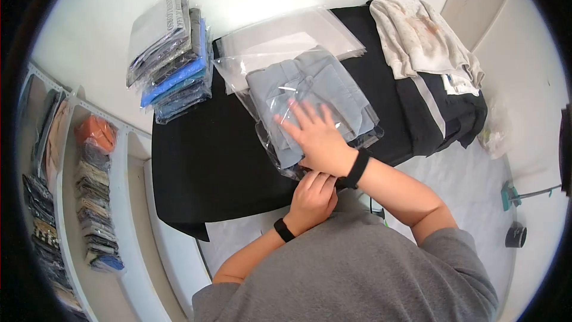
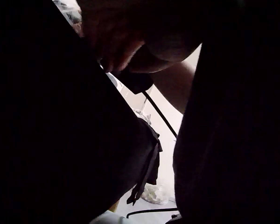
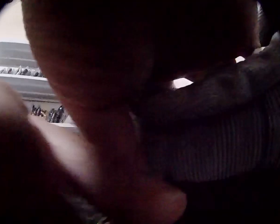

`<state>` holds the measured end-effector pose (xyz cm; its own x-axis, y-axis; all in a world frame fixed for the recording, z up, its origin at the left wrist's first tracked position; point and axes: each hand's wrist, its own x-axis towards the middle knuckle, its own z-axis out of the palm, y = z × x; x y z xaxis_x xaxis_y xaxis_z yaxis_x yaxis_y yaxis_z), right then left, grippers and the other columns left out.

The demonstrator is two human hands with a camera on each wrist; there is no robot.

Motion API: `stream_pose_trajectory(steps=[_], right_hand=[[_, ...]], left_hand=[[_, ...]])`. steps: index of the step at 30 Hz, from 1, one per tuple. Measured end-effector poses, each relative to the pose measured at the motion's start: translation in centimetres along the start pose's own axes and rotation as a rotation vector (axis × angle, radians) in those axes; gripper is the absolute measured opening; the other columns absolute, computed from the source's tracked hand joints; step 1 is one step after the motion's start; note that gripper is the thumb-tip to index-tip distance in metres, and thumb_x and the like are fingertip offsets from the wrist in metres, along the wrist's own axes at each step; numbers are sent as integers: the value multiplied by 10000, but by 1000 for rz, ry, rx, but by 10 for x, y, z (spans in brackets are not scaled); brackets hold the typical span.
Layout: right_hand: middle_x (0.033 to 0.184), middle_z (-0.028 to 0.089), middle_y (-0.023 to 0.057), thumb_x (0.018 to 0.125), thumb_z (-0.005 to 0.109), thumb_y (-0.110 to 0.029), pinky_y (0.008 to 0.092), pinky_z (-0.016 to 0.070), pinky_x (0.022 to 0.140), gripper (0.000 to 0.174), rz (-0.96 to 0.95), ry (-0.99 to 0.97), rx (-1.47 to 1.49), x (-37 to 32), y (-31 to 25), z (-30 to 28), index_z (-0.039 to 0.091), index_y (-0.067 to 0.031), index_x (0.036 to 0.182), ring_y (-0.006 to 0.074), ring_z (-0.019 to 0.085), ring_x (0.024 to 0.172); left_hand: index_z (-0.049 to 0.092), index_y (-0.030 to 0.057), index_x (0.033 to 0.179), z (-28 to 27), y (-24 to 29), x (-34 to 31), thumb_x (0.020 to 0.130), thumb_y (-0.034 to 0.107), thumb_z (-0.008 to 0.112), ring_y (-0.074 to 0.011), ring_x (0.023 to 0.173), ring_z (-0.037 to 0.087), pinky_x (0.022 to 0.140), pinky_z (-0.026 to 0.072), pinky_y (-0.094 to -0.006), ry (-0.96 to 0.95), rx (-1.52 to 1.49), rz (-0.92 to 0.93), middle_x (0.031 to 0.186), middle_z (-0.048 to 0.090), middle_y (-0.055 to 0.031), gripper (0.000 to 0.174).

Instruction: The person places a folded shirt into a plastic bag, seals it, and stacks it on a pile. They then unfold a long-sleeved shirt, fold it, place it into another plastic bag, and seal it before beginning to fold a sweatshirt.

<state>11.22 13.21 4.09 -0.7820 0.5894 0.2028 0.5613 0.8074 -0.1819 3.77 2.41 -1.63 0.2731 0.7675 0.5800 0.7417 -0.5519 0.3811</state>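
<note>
We see a folded blue-grey garment (image 1: 333,80) lying flat on the bench in a clear plastic bag (image 1: 286,92), roughly in the middle of the bench's near half. The cloth looks soft and matte, folded into a thick, nearly rectangular bundle, with layered folds and creases across its upper face. The plastic over it is glossy and wrinkled, catching bright highlights, and a loose, see-through part of it spreads past the bundle at the far left. We find the person's right grip (image 1: 322,143) open, its fingers spread and pressing on the bagged bundle. The left grip (image 1: 316,197) sits at the bundle's near end, under the right wrist, fingers bent; we cannot tell whether they pinch the plastic, and both wrist views are too dark to settle it. Just beyond the bundle we make out a stack of clear sleeves (image 1: 280,33), partly under the bag's far end. The bench (image 1: 202,167) is covered in black. At its far left we see a pile of bagged clothes (image 1: 173,53); at its right, a pale speckled sweatshirt (image 1: 423,36) beside dark cloth with a grey stripe (image 1: 429,104). Farther left, shelving (image 1: 62,161) holds more packed garments (image 1: 98,203).
</note>
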Motion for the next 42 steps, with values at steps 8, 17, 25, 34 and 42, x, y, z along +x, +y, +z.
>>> stream_pose_trajectory(steps=[8, 17, 25, 34, 42], right_hand=[[1359, 388, 135, 654, 655, 12, 656, 238, 972, 769, -63, -136, 84, -5, 31, -3, 366, -207, 1333, 310, 301, 1316], [1384, 388, 79, 707, 627, 37, 654, 178, 999, 710, -200, -243, 239, 35, 45, 4, 384, -255, 1306, 228, 259, 1351], [1337, 440, 97, 706, 557, 59, 597, 265, 996, 658, -168, -103, 210, 68, 42, 0, 418, -227, 1281, 273, 345, 1298], [1249, 504, 145, 700, 501, 74, 491, 371, 937, 612, 121, 86, 150, 12, 34, -12, 443, -172, 1257, 336, 431, 1203], [1372, 375, 123, 768, 520, 2, 678, 255, 941, 643, 87, -34, -102, 18, 6, 14, 346, -212, 1349, 313, 313, 1302]], left_hand=[[525, -32, 1160, 14, -1, -6, 685, 83, 579, -306, 1150, 465, 979, 327, -432, -73, 178, -69, 1196, 527, -140, 491], [542, -8, 1165, 10, -6, -8, 692, 83, 573, -334, 1198, 441, 956, 359, -444, -117, 129, -23, 1254, 512, -125, 483], [546, 12, 1176, 8, -5, -9, 696, 100, 599, -348, 1225, 406, 970, 342, -451, -126, 146, -15, 1272, 496, -110, 491], [561, -19, 1081, -5, 2, -17, 681, 55, 576, -325, 1065, 535, 864, 438, -398, 18, -24, 124, 1154, 525, -186, 407], [544, 11, 1167, 0, 0, -23, 778, 133, 497, -386, 1140, 465, 900, 410, -426, -129, 362, -98, 1223, 479, -254, 410]])
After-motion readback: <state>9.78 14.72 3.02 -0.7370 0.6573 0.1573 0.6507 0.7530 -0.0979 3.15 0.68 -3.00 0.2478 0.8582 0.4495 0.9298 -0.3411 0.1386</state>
